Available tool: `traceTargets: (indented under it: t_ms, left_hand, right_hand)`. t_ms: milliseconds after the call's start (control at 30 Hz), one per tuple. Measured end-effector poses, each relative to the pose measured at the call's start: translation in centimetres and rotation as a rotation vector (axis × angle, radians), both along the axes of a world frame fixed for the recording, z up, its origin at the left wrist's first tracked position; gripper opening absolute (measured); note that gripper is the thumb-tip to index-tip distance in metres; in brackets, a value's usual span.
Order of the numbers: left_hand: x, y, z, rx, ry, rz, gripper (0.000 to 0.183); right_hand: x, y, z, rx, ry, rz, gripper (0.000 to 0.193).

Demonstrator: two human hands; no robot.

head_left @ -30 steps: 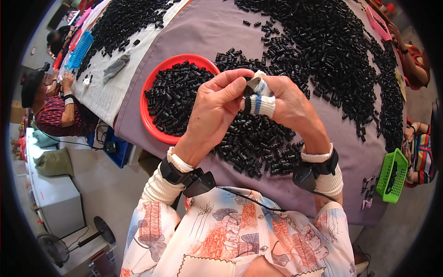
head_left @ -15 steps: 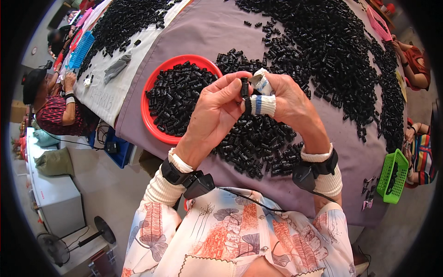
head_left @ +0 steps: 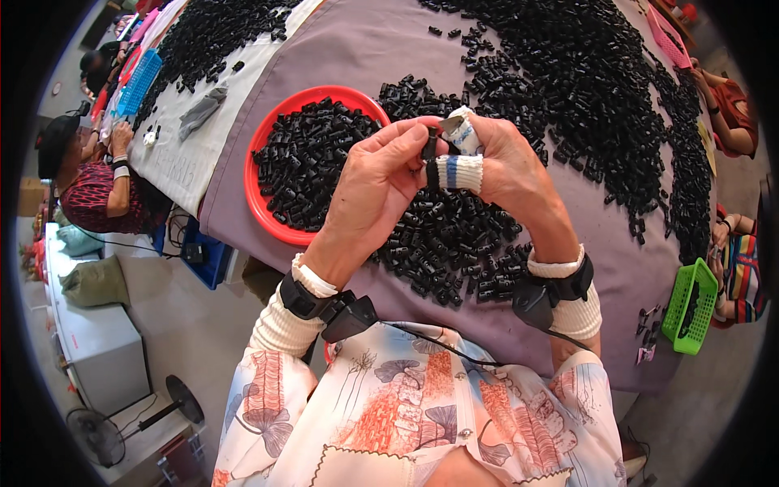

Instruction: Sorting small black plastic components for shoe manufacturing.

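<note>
Grey cloth table, heaped with small black parts. Left hand and right hand meet, fingertips pinched on one black piece. Just left of them, red bowl brimming with black parts; far right, green basket.

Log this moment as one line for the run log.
left hand: pinching small black part | right hand: on same part, fingers taped | red bowl: full of black parts

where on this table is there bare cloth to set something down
Bare purple cloth lies above the red bowl, left of the big black pile. A second strip runs toward the green basket. Under the hands it is crowded.
</note>
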State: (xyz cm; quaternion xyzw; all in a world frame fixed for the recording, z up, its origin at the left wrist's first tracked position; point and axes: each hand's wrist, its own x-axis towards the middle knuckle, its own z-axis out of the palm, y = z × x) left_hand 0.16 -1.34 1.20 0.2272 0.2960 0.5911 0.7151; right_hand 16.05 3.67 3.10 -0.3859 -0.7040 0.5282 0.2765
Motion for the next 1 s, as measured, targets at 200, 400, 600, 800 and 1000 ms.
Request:
traceTargets:
  t_ms: [200,400,600,800,1000]
  left_hand:
    - [-0.16,-0.25,0.08,-0.005,-0.037,-0.019,0.025]
    - [0.05,-0.13,0.09,-0.009,-0.039,-0.027,0.024]
    - [0.1,-0.16,0.28,0.001,-0.023,-0.025,0.023]
    - [0.11,-0.12,0.08,-0.006,-0.008,-0.023,0.021]
    - [0.25,-0.18,0.28,-0.007,0.013,-0.003,0.02]
  right_hand:
    - [0.04,0.05,-0.33,0.033,0.052,0.096,0.034]
    - [0.22,0.17,0.02,0.044,-0.029,0.122,0.038]
    - [0.15,0.37,-0.54,0.08,-0.028,0.132,0.039]
    - [0.16,0.18,-0.62,0.111,0.029,0.154,0.036]
    - [0.02,0.01,-0.4,0.137,0.02,0.142,0.035]
